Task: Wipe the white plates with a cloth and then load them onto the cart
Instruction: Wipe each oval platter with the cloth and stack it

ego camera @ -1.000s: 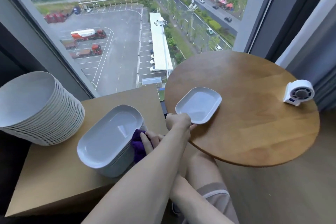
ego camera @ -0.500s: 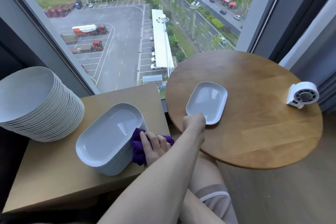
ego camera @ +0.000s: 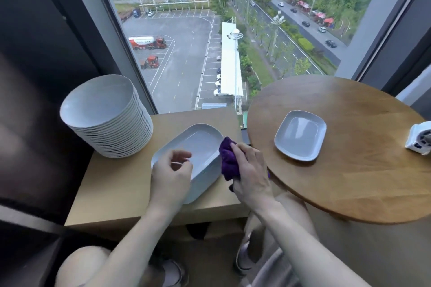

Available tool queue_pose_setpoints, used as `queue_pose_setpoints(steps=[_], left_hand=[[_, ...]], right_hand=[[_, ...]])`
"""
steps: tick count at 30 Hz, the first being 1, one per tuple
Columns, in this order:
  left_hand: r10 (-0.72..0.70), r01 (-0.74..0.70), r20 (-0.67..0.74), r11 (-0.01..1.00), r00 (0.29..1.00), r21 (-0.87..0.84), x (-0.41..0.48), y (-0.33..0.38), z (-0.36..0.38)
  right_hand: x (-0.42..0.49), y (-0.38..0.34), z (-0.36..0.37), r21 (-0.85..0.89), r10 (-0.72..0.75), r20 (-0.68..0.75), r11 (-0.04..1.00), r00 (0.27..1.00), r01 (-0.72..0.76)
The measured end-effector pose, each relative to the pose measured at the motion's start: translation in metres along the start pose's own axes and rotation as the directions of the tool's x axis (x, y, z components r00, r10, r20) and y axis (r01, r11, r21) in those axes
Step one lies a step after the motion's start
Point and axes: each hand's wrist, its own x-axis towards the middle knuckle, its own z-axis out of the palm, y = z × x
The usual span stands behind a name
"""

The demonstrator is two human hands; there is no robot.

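Over the near end of a stack of white rounded-rectangular plates, the left hand hangs with its fingers loosely curled. Whether it touches or grips the top plate's rim cannot be told. Just beside the stack's right edge, the right hand grips a bunched purple cloth, whose upper end lies right at the rim of the top plate. The stack sits on a tan rectangular desk. Farther left on the same desk stands a tall pile of round white plates. To the right, a round wooden desk carries a single white rounded-rectangular plate, lying flat and well apart from both hands, and a small white fan at the right edge of the view. A large window rises behind both desks.
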Motion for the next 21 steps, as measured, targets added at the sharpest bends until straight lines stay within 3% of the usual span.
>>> queue_pose_setpoints(steps=[3,6,10,15,21], left_hand=[[-0.165,0.174,-0.129,0.983,0.978,0.064,0.003,-0.045,-0.037],[-0.268,0.273,-0.077,0.96,0.96,0.067,0.001,-0.074,-0.05],[-0.345,0.343,-0.036,0.937,0.938,-0.061,0.009,-0.086,-0.048],[-0.299,0.299,-0.023,0.954,0.954,-0.028,0.03,-0.081,-0.05],[-0.292,0.291,0.013,0.955,0.956,0.056,0.037,-0.084,-0.052]], right_hand=[[0.012,-0.008,-0.007,0.039,0.019,-0.041,0.999,0.999,-0.018],[0.027,-0.025,-0.011,0.057,-0.032,-0.044,0.998,0.999,0.035],[0.04,-0.056,-0.011,0.013,-0.121,0.021,0.993,0.992,0.121],[0.036,-0.079,0.01,-0.181,-0.191,0.311,0.95,0.931,0.255],[0.03,-0.078,0.024,-0.19,-0.12,0.364,0.961,0.924,0.2]])
